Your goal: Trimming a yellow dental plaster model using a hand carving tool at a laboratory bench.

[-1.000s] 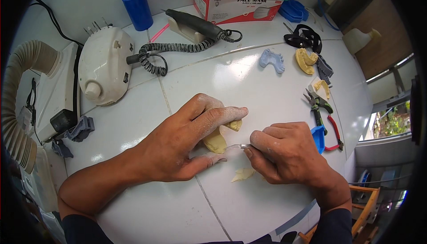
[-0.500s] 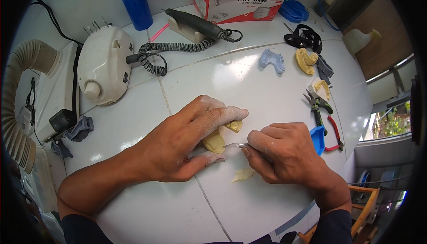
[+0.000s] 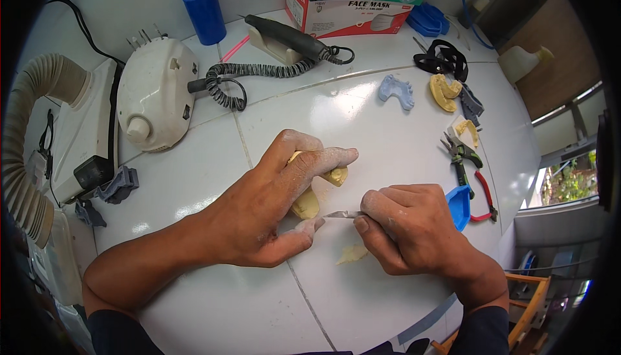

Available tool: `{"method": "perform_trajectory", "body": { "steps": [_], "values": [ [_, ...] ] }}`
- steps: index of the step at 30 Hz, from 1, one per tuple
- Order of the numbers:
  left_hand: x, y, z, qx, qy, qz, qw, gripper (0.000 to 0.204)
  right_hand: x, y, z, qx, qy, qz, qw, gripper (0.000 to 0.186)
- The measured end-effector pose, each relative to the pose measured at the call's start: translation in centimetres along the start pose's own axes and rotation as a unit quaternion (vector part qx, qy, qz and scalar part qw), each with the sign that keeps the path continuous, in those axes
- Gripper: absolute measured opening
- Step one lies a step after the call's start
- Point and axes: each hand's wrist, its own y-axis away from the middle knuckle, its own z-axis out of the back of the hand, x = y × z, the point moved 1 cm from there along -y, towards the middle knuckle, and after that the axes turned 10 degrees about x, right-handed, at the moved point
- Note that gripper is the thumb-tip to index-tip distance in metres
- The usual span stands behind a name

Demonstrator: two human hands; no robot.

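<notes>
Two dusty grips
Left hand [image 3: 268,203]: fingers spread around curved yellow plaster-like piece [image 3: 305,207]; right hand [image 3: 411,229]: fingers curled tightly round slim silver metal tool [image 3: 339,215].

Bright, even light fills the scene; white glare spots the glossy bench [image 3: 381,148], and daylight shows at the right-hand window [image 3: 570,179]. Fisheye distortion bends straight edges near the blackened rim.
</notes>
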Motion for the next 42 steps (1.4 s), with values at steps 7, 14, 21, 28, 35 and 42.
{"method": "perform_trajectory", "body": {
  "steps": [7,14,21,28,35,42],
  "values": [
    [0.0,0.0,0.4,-0.023,-0.033,-0.007,0.999,0.078,0.2,-0.1,-0.4,0.001,-0.059,-0.025,0.998,0.006],
    [-0.1,0.2,0.1,-0.034,-0.019,-0.002,0.999,0.073,0.0,-0.1,-1.0,-0.017,-0.021,0.016,0.999,0.013],
    [0.0,0.1,-0.2,-0.052,-0.007,-0.01,0.999,0.068,0.1,-0.3,-1.0,-0.008,-0.012,0.024,1.0,0.014],
    [0.1,0.1,-0.2,-0.05,-0.009,-0.013,0.999,0.067,0.1,-0.4,-1.0,0.004,-0.007,0.024,1.0,0.013],
    [0.0,0.2,-0.1,-0.038,-0.005,-0.008,0.999,0.067,0.1,-0.4,-1.2,-0.003,-0.009,0.022,1.0,0.012],
    [0.2,0.2,-0.3,-0.038,0.011,-0.008,0.999,0.065,0.2,-0.4,-1.3,0.001,-0.003,0.018,1.0,0.013]
  ]
}}
